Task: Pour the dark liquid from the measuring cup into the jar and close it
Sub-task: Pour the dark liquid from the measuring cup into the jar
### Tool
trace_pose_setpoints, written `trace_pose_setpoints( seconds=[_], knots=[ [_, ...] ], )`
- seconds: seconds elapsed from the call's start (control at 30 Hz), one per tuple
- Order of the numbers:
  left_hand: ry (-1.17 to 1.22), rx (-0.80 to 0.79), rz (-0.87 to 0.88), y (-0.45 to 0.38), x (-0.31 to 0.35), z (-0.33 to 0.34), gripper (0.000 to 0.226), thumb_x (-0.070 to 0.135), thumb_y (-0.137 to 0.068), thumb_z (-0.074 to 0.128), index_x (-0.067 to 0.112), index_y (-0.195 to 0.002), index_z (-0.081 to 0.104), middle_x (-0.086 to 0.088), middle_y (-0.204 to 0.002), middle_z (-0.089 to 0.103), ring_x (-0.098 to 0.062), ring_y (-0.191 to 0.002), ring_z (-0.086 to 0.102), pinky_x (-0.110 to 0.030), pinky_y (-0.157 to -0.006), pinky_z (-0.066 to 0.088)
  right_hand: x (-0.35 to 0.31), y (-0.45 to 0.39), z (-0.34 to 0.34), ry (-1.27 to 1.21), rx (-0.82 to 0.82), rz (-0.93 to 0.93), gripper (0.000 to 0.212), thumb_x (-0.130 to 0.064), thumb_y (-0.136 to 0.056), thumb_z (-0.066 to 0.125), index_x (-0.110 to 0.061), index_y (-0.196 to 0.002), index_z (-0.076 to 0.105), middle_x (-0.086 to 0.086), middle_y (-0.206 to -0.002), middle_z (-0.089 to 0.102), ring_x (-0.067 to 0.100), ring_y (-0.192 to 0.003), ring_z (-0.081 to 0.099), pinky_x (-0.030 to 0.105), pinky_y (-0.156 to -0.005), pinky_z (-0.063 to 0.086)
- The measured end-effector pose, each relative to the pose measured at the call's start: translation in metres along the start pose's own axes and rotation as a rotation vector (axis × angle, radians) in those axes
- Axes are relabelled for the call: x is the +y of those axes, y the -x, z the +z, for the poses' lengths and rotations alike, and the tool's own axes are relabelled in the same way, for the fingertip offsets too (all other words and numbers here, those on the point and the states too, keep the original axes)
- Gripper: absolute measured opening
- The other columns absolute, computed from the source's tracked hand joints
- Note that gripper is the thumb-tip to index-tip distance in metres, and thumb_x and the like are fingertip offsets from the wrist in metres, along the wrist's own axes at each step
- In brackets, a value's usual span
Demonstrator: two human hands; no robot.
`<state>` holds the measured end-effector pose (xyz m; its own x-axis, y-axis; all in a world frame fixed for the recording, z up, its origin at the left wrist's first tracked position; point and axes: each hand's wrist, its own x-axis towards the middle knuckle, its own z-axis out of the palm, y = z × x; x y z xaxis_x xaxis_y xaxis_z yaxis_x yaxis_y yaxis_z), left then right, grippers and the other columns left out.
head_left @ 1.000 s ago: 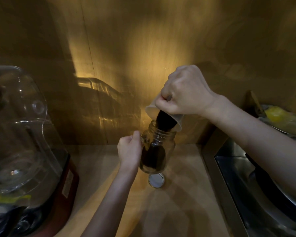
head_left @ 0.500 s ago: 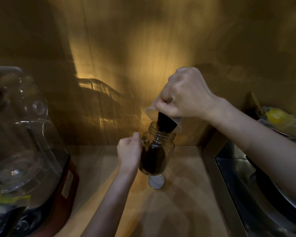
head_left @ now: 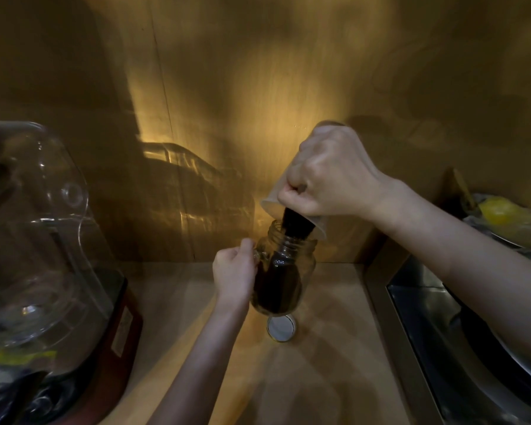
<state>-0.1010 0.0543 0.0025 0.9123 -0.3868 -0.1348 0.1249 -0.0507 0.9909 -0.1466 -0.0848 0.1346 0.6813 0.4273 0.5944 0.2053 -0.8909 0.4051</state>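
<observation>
Pouring at wooden counter (head_left: 319, 378), wood-panel wall (head_left: 258, 72), lid (head_left: 281, 328) beside jar (head_left: 284, 271)

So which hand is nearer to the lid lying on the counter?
Left. The left hand grips the jar by its handle, just above-left of the lid. The right hand is higher up, tipping the measuring cup over the jar's mouth.

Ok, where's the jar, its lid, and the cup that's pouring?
jar (head_left: 307, 265), head view, clear glass shoulder.
lid (head_left: 280, 327), head view, white middle.
measuring cup (head_left: 318, 230), head view, lower rim.
</observation>
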Motion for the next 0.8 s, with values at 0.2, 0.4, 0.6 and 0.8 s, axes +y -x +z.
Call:
trace_pose_setpoints(
  seconds=[0.2, 0.4, 0.6, 0.8],
  knots=[
    [0.009, 0.005, -0.008, -0.0003, 0.0008, -0.0001, 0.046, 0.026, -0.082, 0.050, 0.022, -0.038, 0.040, 0.001, -0.045, 0.037, -0.016, -0.046, 0.034, -0.031, -0.053, 0.028, 0.0018, 0.0006, -0.0021, 0.001, -0.008, -0.002, 0.033, -0.015, -0.069, 0.055, -0.011, -0.037, 0.056, 0.005, -0.032, 0.049, 0.023, -0.032, 0.046, 0.029, -0.044, 0.041],
    [0.028, -0.022, -0.031, 0.0015, 0.0010, 0.0005, 0.043, 0.025, -0.083, 0.049, 0.021, -0.040, 0.042, 0.005, -0.041, 0.037, -0.014, -0.045, 0.033, -0.030, -0.052, 0.028, -0.0007, 0.0002, -0.0031, -0.021, -0.010, -0.018, 0.033, -0.013, -0.067, 0.055, -0.011, -0.035, 0.053, 0.004, -0.030, 0.046, 0.022, -0.030, 0.043, 0.026, -0.043, 0.035],
    [0.043, -0.030, -0.037, -0.0018, 0.0012, 0.0015, 0.046, 0.024, -0.082, 0.050, 0.023, -0.038, 0.041, 0.009, -0.036, 0.035, -0.014, -0.043, 0.032, -0.030, -0.050, 0.027, -0.0003, 0.0003, -0.0035, -0.014, -0.020, -0.031, 0.031, -0.012, -0.067, 0.057, -0.011, -0.036, 0.055, 0.004, -0.030, 0.046, 0.023, -0.031, 0.045, 0.026, -0.045, 0.035],
    [0.060, -0.050, -0.028, -0.0029, 0.0018, 0.0019, 0.045, 0.023, -0.082, 0.050, 0.022, -0.038, 0.042, 0.009, -0.035, 0.035, -0.013, -0.042, 0.032, -0.029, -0.050, 0.028, -0.0013, -0.0007, -0.0055, 0.001, -0.009, -0.060, 0.032, -0.009, -0.066, 0.059, -0.012, -0.035, 0.054, 0.002, -0.030, 0.044, 0.020, -0.031, 0.042, 0.025, -0.047, 0.029]
  ],
)
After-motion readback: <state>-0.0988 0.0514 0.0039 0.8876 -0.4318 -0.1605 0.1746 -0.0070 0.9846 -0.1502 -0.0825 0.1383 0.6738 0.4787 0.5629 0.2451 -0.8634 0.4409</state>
